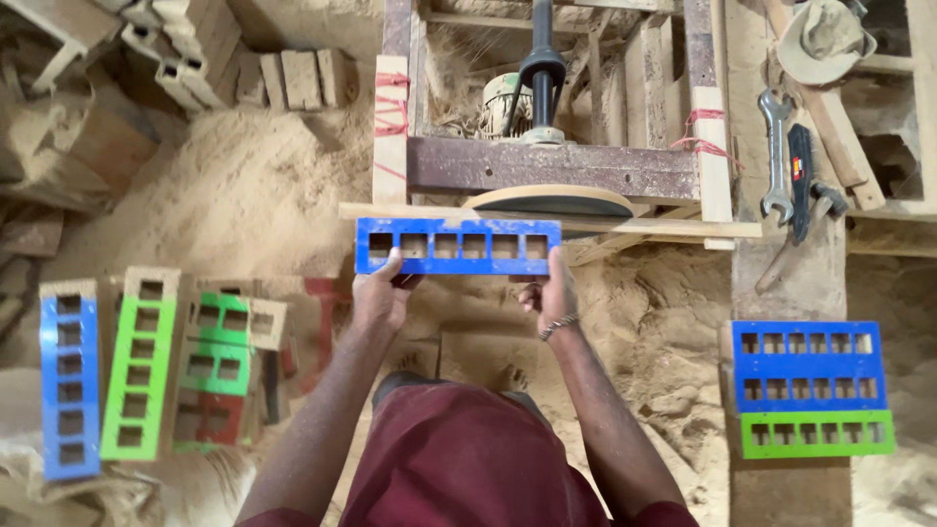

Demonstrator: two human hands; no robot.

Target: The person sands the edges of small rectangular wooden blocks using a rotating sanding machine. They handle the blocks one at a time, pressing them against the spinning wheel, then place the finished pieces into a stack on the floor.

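Blue slotted frame (458, 245): 1, held level; left hand (379, 298) and right hand (551, 298) each clasp its lower edge, beside sanding disc (552, 200).

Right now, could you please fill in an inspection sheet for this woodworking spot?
Surface: wooden rest ledge in front of a sanding disc; sawdust floor all around.
Job's things: blue slotted frame, five openings, held level at the disc.
Clutter: blue and green frames lying left; stacked blue and green frames right; wrench and other hand tools on a plank; wood blocks upper left.
Hands: left hand and right hand each grip the frame's lower edge.
Cables: nothing seen.
Surroundings: motor inside the wooden machine stand; hat upper right.
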